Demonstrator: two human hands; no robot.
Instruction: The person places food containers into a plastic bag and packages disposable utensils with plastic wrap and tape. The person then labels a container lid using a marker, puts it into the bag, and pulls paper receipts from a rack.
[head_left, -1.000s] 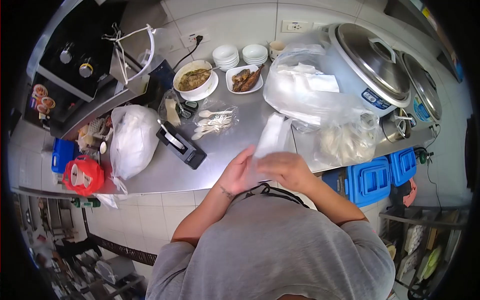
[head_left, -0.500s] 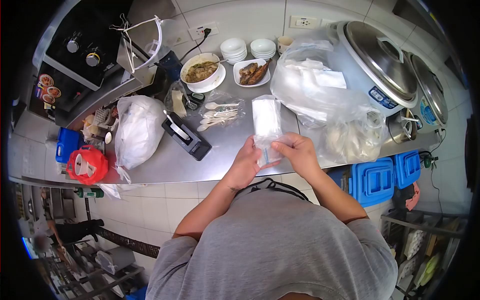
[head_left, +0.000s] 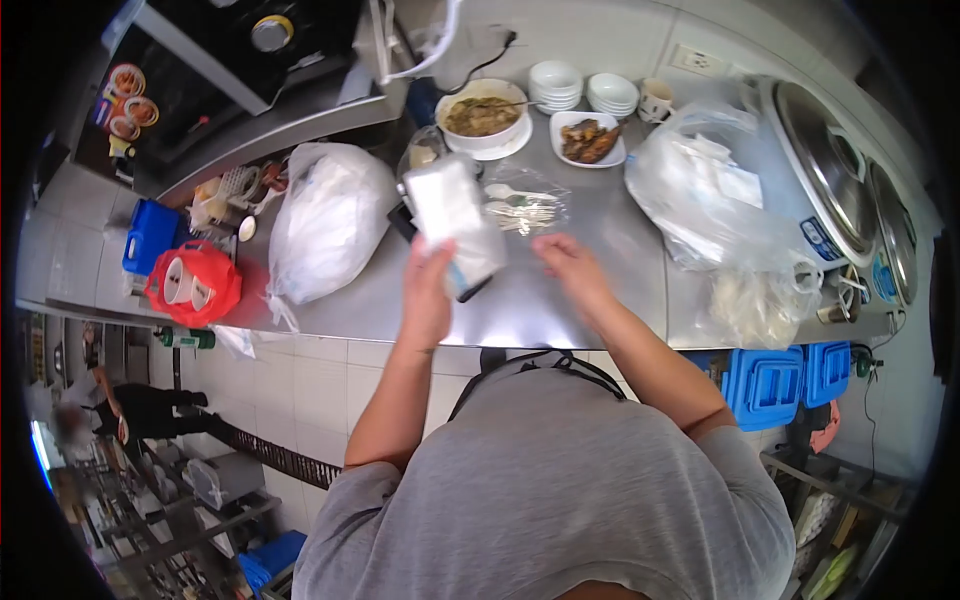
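Observation:
My left hand [head_left: 430, 295] is closed on a white packet in clear plastic [head_left: 455, 215], held up over the black tape dispenser [head_left: 474, 290], which it mostly hides. My right hand [head_left: 570, 265] is raised above the steel counter, its fingers bent and close together, with nothing visible in them. Just beyond it lie white plastic spoons in a clear bag [head_left: 525, 208]. A clear bag holding white packets [head_left: 700, 180] stands to the right, with another clear bag [head_left: 755, 305] nearer the edge.
Behind are a bowl of food [head_left: 483, 115], a dish of fish [head_left: 587, 140] and stacked white bowls [head_left: 555, 85]. Large lidded cookers [head_left: 815, 160] stand right. On the left are a full white bag [head_left: 330, 220] and a red bag [head_left: 205, 290]. A person [head_left: 150, 410] is at far left.
My left hand has carried the packet leftward over the tape dispenser. My right hand has let go of it and moved apart. The view has shifted left.

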